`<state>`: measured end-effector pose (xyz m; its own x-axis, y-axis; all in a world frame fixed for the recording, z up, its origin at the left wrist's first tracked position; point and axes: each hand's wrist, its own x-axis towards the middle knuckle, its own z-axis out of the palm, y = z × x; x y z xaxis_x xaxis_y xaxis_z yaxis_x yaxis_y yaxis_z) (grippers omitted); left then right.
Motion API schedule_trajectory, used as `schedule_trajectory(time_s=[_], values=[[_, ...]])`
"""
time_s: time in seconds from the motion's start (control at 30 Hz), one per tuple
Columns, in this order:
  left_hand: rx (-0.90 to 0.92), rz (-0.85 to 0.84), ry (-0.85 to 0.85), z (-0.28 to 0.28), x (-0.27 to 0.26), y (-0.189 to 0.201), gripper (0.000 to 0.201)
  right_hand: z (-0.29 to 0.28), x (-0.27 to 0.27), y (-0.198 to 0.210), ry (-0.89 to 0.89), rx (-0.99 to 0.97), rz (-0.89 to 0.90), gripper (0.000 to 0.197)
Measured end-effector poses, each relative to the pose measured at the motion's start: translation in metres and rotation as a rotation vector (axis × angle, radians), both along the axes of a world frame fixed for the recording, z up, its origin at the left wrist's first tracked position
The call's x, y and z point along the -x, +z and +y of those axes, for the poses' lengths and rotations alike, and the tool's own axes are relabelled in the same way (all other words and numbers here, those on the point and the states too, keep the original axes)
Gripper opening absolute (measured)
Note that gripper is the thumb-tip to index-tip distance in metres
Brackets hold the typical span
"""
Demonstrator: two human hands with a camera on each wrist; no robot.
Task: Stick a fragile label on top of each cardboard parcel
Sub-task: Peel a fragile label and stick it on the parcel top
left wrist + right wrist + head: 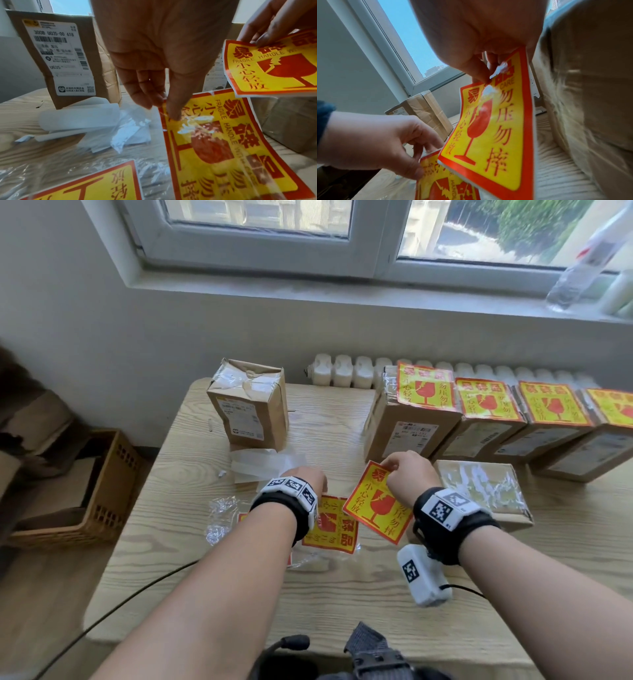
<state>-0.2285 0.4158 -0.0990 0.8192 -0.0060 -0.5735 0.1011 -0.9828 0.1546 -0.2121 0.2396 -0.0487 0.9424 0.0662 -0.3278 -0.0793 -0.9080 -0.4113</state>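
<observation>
Parcels (407, 419): six, four labelled; right hand (409, 477) pinches one label (373, 505).

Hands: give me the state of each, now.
Left hand: pinching the label on the table.
Right hand: pinching a lifted label.

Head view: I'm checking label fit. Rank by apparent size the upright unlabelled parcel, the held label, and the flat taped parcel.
1. Upright parcel
2. Flat parcel, similar in apparent size, so this order is unsure
3. Held label, pinched by the right hand
</observation>
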Motion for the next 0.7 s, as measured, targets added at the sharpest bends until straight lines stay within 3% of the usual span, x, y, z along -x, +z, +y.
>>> schedule_trajectory(time_s=[0.1, 0.27, 0.47, 0.7], values=[[0.045, -0.049, -0.010, 0.002, -0.003, 0.008, 0.066, 0.002, -0.003, 0.000, -0.056, -0.058, -0.006, 0.033], [0.161, -0.103, 0.072, 0.008, -0.010, 0.025, 0.050, 0.004, -0.010, 0.006, -0.113, -0.108, -0.064, 0.032], [0.288, -0.042, 0.109, 0.006, -0.009, 0.032, 0.049, 0.003, -0.018, 0.014, -0.131, -0.148, -0.085, 0.029], [0.595, 0.030, 0.346, 0.006, -0.015, 0.045, 0.033, 0.002, -0.022, 0.019, -0.165, -0.199, -0.077, 0.027]])
